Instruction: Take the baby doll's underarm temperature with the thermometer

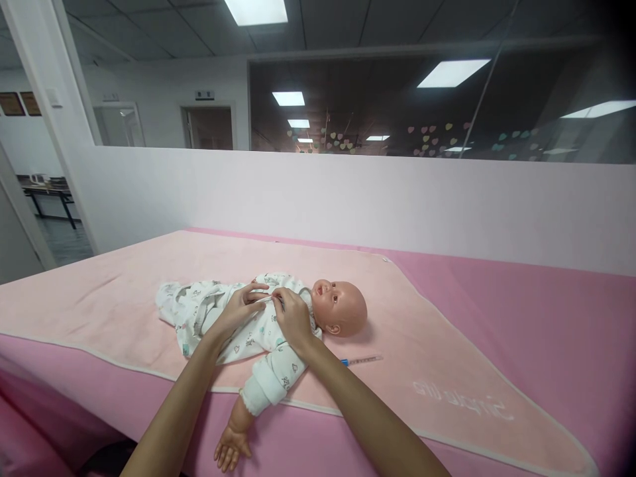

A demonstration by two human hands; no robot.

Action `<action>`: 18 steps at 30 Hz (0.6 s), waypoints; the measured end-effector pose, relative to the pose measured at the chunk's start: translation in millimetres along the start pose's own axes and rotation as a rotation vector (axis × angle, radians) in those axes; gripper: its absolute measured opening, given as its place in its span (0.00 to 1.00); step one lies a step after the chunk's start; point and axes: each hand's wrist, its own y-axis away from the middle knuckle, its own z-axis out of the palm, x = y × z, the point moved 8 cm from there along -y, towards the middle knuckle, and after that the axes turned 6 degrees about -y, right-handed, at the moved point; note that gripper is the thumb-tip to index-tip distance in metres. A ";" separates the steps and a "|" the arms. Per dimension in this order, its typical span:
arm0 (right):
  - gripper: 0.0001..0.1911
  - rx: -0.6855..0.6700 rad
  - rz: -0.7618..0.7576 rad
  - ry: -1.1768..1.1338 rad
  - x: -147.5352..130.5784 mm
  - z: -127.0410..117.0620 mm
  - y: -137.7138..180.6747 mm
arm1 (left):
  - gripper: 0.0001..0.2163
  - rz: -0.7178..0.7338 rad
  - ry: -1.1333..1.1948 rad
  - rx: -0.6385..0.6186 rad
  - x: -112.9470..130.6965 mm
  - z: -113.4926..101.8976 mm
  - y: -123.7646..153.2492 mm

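A baby doll (346,308) lies on its back with its head to the right. It wears a white printed baby outfit (256,334) with long sleeves. My left hand (242,306) rests over the doll's belly, its fingers closed on the front of the outfit. Close by on the chest, my right hand (294,319) pinches the same cloth between thumb and fingers. A fold of fabric stretches between both hands; my fingers partly hide what they grip. The doll's near arm (236,430) reaches toward me over the blanket's edge.
A slim clear stick with a blue end (365,360), perhaps a thermometer, lies beside my right forearm. Under the doll spreads a peach blanket (437,351) on a pink table cover (546,318). A white wall (348,202) with windows above stands behind.
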 end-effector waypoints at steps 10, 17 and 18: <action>0.10 -0.010 0.006 0.039 -0.3 0.1 0.7 | 0.21 0.062 0.044 0.006 10.4 1.8 3.8; 0.10 0.001 0.015 0.017 2.1 2.0 1.3 | 0.19 0.064 0.052 0.022 8.5 -0.7 1.7; 0.10 0.005 0.017 0.009 2.6 2.0 1.4 | 0.18 0.066 0.050 0.018 7.7 -1.0 1.0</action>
